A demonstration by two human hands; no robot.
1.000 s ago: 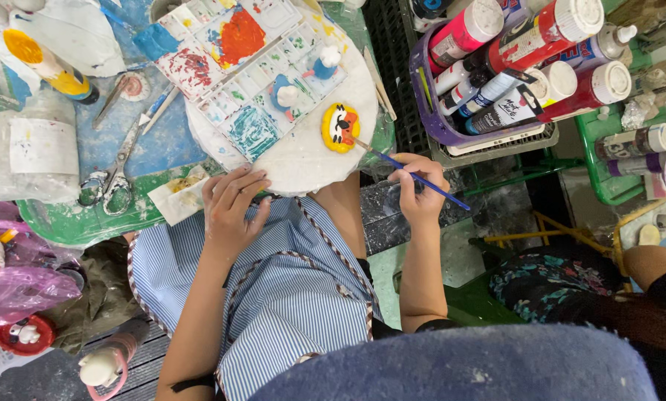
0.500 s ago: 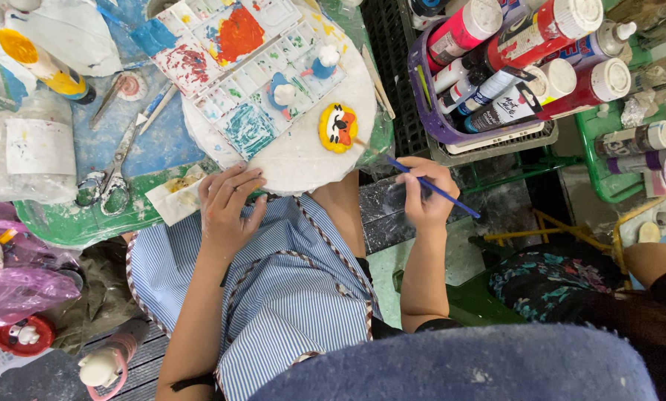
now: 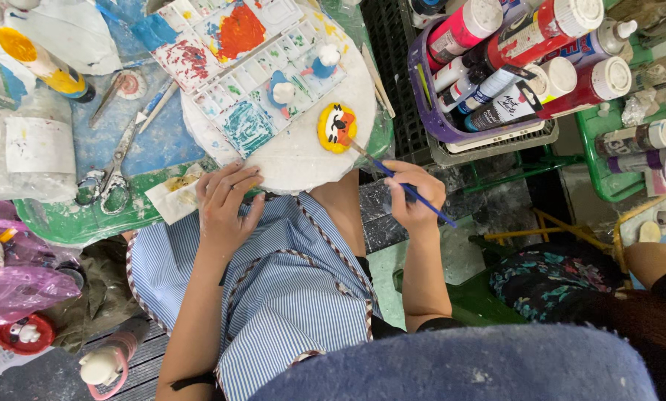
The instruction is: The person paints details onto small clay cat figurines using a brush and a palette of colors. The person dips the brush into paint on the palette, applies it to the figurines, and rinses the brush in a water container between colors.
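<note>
My right hand (image 3: 415,194) grips a thin blue-handled paintbrush (image 3: 403,186); its tip touches a small yellow and orange figure (image 3: 337,127) lying on a round white board (image 3: 296,160). My left hand (image 3: 225,204) rests, fingers spread, against the near edge of that board and holds nothing. A white paint palette (image 3: 233,63) with red, orange and blue-green smears lies across the far part of the board, with two little blue and white figures (image 3: 282,89) standing on it. My lap is covered by a blue striped apron (image 3: 288,297).
Scissors (image 3: 118,167) and a yellow paint bottle (image 3: 40,63) lie on the green and blue table at left. A purple basket (image 3: 452,130) of paint bottles stands at right, with more bottles on a green stand (image 3: 608,163). Another person's patterned clothing (image 3: 556,286) is at lower right.
The brush tip has stayed on the yellow figure with small shifts of my right hand. My left hand has kept its place at the board's edge.
</note>
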